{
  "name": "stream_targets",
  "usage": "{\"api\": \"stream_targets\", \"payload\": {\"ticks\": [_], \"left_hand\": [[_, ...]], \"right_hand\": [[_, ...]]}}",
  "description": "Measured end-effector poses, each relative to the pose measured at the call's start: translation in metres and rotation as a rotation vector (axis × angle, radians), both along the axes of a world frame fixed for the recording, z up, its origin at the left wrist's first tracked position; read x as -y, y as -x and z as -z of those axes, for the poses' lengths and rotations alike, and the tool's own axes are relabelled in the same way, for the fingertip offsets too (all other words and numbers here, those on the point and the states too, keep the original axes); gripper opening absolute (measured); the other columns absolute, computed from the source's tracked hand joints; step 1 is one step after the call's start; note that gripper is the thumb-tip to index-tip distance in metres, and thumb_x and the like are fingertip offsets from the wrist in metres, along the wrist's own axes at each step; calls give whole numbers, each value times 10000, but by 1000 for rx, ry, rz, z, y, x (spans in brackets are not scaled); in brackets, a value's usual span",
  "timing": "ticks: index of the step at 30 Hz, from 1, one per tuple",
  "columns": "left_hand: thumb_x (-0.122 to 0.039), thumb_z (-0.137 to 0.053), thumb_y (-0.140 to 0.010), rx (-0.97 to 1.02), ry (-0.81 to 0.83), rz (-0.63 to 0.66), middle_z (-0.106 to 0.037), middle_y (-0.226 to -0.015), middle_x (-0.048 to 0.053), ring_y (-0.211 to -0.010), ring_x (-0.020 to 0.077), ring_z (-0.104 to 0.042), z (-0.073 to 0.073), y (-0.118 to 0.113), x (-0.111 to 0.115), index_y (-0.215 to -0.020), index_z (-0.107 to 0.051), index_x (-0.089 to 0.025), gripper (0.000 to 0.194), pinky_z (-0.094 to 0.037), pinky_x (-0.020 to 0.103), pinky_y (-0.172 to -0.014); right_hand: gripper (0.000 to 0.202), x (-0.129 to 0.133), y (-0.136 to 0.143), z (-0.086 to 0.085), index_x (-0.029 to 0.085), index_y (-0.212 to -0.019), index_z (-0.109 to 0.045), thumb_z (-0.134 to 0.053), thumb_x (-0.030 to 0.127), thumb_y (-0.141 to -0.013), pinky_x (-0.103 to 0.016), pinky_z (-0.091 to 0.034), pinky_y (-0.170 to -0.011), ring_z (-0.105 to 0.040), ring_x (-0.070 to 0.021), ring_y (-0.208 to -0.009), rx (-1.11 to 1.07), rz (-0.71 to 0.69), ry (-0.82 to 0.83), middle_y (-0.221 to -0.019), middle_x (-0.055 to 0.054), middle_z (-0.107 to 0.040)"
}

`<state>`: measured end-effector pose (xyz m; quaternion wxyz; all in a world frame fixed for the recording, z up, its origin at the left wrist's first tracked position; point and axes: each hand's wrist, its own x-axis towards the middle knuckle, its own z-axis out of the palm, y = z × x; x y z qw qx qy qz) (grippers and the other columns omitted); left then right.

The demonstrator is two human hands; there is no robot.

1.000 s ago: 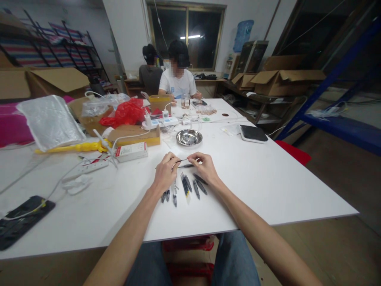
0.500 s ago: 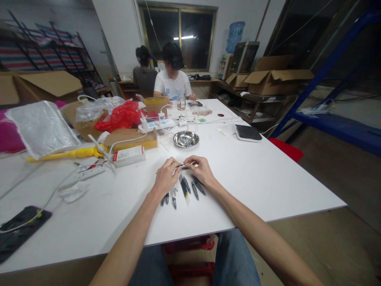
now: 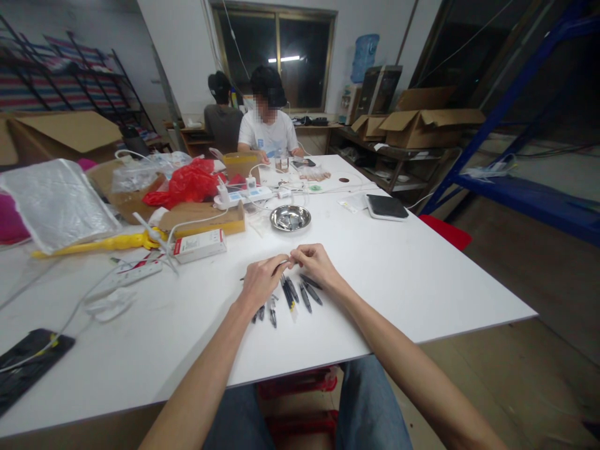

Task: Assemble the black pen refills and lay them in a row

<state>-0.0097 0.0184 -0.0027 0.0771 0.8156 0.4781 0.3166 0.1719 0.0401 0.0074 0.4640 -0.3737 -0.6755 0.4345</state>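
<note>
My left hand (image 3: 261, 279) is closed around a slim dark pen part, whose thin end shows just left of the knuckles. Fingertip to fingertip with it, my right hand (image 3: 315, 262) pinches at the other end of the pen part; the fingers hide most of it. Below the hands lie dark pen barrels (image 3: 305, 298), thin black refills with yellow ends (image 3: 287, 295), and clear pen pieces with dark tips (image 3: 272, 312). Beyond the hands stands a shiny metal bowl (image 3: 290, 218) with small pieces inside.
A white and red box (image 3: 200, 245), power strips (image 3: 244, 197) with cables and a red plastic bag (image 3: 190, 181) crowd the left. A black-topped flat device (image 3: 385, 207) lies at right. Across the white table (image 3: 422, 287) sits a person in a white shirt (image 3: 268, 134); another sits behind.
My fingertips have drawn closer together, covering more of the pen part between them. The whole view has shifted slightly, with the background sliding left.
</note>
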Motion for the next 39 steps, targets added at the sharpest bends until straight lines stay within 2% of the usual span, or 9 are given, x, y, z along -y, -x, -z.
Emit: {"api": "stream_targets", "payload": {"ticks": [4, 9, 14, 19, 25, 29, 31, 34, 39], "left_hand": [[-388, -429, -1003, -36, -28, -39, -759, -1051, -3, -903, 171, -710, -1, 1, 1, -1140, -654, -280, 284, -471, 251, -778], [-374, -402, -1011, -71, -22, -15, -752, -970, -8, -883, 171, -698, -3, 3, 1, -1067, -648, -274, 271, -469, 255, -759], [-345, -377, -1018, -54, -23, 51, -707, -957, 8, -881, 165, -665, -4, 3, 1, -1017, -617, -248, 259, -457, 264, -769], [-331, -354, -1021, -32, -7, 69, -665, -947, 17, -862, 166, -638, -5, 4, 0, -961, -597, -231, 270, -449, 273, -763], [-321, -362, -1017, -48, 20, 75, -659, -943, 18, -877, 171, -640, -3, 5, -2, -942, -604, -230, 270, -448, 279, -772], [-337, -366, -1018, -95, 23, 58, -675, -968, 16, -899, 173, -651, -2, 6, -3, -963, -626, -237, 284, -448, 278, -760], [-345, -368, -1018, -103, 25, 51, -684, -970, 17, -911, 173, -655, -1, 6, -3, -972, -638, -241, 292, -450, 275, -760], [-345, -378, -1015, -90, 30, 38, -696, -983, 19, -921, 173, -657, -1, 6, -4, -982, -654, -242, 296, -452, 273, -767], [-344, -383, -1014, -50, 45, 46, -701, -995, 11, -918, 166, -654, -1, 6, -5, -1007, -671, -245, 305, -450, 272, -777]], "right_hand": [[336, -2, -13, -2, 144, -700, -687, -599, 405, -892, -257, -400, -644, -535, -132, -625, 174, 86, -42, -660, -16, -656], [230, 18, -34, 3, 164, -887, -701, -640, 385, -871, -253, -381, -616, -504, -129, -637, 375, 87, -63, -722, -1, -621], [176, 42, -43, 8, 154, -825, -678, -684, 330, -832, -261, -395, -630, -506, -136, -673, 458, 81, -45, -773, -21, -608], [101, 38, -41, 8, 155, -793, -673, -643, 244, -832, -266, -400, -634, -517, -138, -666, 552, 91, -75, -769, -26, -611], [223, -1, -35, -5, 154, -919, -667, -588, 362, -899, -266, -417, -656, -598, -163, -745, 345, 52, -100, -836, -46, -687], [243, -22, -26, 0, 162, -921, -700, -586, 376, -903, -290, -428, -733, -631, -197, -866, 199, 138, -207, -943, -76, -725], [244, -25, -23, 9, 166, -918, -716, -590, 374, -901, -302, -429, -758, -637, -210, -893, 148, 191, -216, -950, -81, -733], [237, -24, -24, 22, 174, -914, -732, -605, 372, -890, -306, -427, -757, -638, -210, -867, 134, 185, -189, -916, -71, -741], [236, -21, -23, 24, 170, -902, -753, -632, 370, -866, -298, -420, -723, -640, -201, -816, 126, 155, -151, -897, -69, -752]]}}
